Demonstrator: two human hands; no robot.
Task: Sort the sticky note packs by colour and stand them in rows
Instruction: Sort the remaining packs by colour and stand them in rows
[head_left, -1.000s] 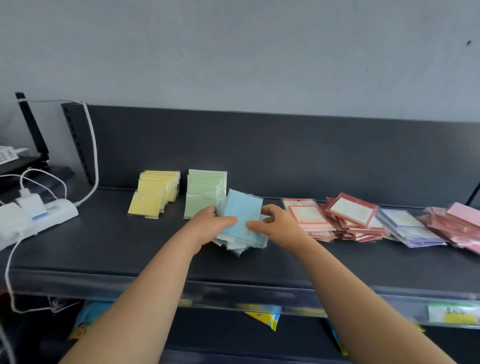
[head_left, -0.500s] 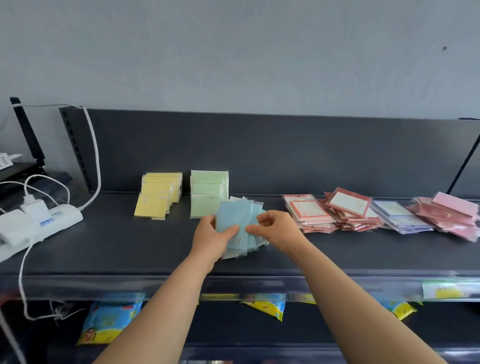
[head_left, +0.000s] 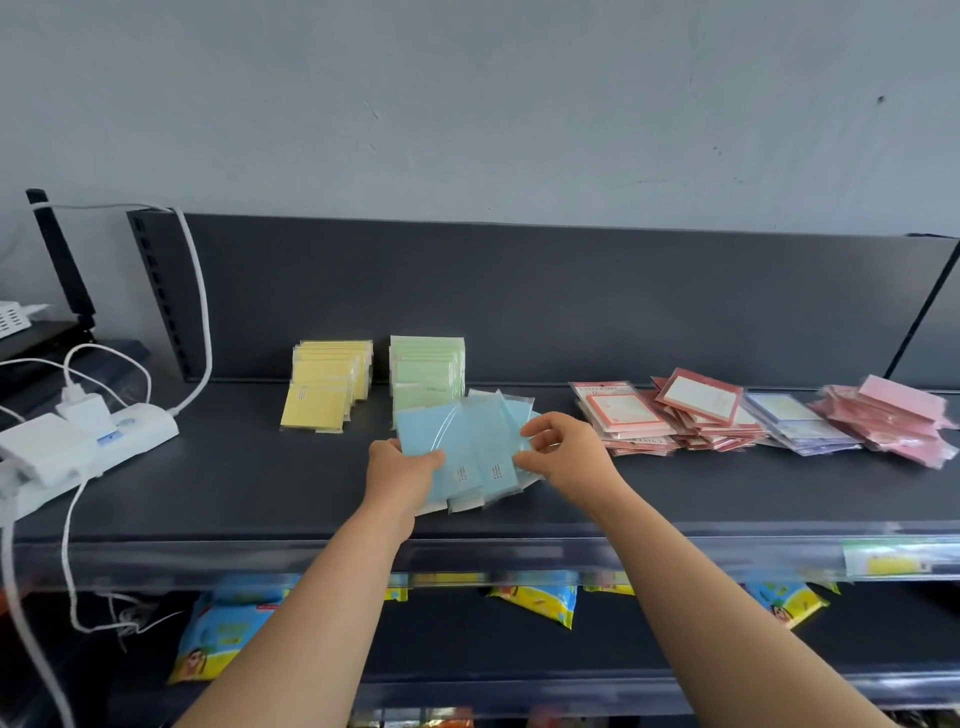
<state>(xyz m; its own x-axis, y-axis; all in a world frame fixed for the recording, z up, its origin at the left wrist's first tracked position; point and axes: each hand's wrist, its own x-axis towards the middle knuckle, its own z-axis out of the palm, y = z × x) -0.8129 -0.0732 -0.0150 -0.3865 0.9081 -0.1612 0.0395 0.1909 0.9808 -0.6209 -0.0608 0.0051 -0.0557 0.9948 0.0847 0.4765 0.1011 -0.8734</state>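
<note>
Together, left hand (head_left: 400, 467), right hand (head_left: 566, 457), gripping fanned blue packs (head_left: 467, 447)

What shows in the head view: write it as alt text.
A left hand and right hand hold fanned blue sticky note packs at a dark shelf; a yellow row and green row stand behind them.

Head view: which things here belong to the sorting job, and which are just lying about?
Belong: light-blue wrapped sticky note packs, fanned in the grip of left hand and right hand; standing yellow pack row; standing green pack row; flat piles of red-bordered packs, lilac packs, pink packs.
Lying about: white plastic power strip; colourful snack packets below.
</note>
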